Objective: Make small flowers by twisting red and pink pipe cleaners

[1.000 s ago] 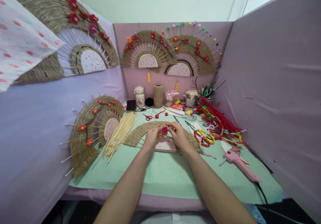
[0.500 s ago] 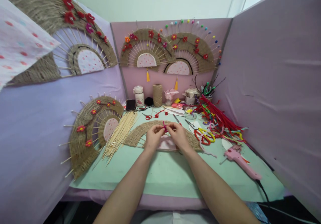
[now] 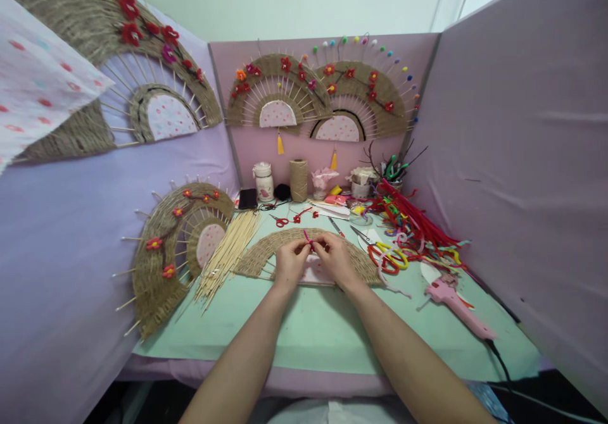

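Observation:
My left hand (image 3: 289,262) and my right hand (image 3: 335,258) meet over the middle of the green table (image 3: 304,329). Both pinch a small pink pipe-cleaner piece (image 3: 310,242) between thumb and fingertips. Under the hands lies a half-round woven jute fan (image 3: 259,256) with a dotted pink centre (image 3: 314,275). A bundle of thin bamboo sticks (image 3: 227,254) lies to the left of it.
Yellow-and-red scissors (image 3: 387,258), a heap of coloured pipe cleaners (image 3: 413,228) and a pink glue gun (image 3: 453,307) lie to the right. A finished fan (image 3: 168,253) leans at the left. A twine spool (image 3: 299,180), jars and small red scissors (image 3: 280,221) stand behind. Purple partition walls enclose the table.
The pink piece showed as a small flower shape a second ago; now it looks thinner, edge-on between my fingertips. Both hands have stayed over the fan's middle.

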The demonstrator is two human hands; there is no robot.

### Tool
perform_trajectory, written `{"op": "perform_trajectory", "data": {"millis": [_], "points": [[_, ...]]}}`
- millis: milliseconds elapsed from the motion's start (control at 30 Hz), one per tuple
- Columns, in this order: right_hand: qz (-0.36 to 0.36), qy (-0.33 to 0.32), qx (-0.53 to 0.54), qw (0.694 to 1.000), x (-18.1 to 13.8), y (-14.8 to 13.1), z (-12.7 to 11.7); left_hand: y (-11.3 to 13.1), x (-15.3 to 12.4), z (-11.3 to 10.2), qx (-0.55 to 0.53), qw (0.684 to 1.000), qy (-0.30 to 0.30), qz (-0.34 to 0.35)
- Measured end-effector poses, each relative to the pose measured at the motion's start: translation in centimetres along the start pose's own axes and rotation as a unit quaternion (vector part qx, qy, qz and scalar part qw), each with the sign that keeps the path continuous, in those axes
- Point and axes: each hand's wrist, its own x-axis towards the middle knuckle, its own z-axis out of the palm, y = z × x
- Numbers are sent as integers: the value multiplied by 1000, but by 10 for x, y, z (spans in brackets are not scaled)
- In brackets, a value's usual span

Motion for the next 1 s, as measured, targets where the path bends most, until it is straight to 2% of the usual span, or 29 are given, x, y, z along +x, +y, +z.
{"op": "perform_trajectory", "data": {"millis": [200, 367, 500, 567, 667, 800, 1000], "points": [[-13, -9, -14, 1000, -1, 1, 1, 10, -2, -2, 32, 999, -13, -9], [68, 18, 42, 997, 0, 2, -1, 14, 0, -6, 18, 999, -32, -28], [102, 14, 78, 992, 4, 4, -5, 15, 3, -10, -6, 998, -65, 24], [103, -1, 94, 990, 5, 4, -7, 15, 3, -10, -6, 994, -97, 47], [106, -7, 118, 987, 4, 0, -7, 13, 2, -7, -9, 991, -127, 34], [95, 17, 104, 990, 2, -7, -7, 8, 2, -4, -28, 992, -120, -9], [36, 58, 60, 996, -3, -15, -6, 8, 3, -5, -67, 989, -117, -51]]}}
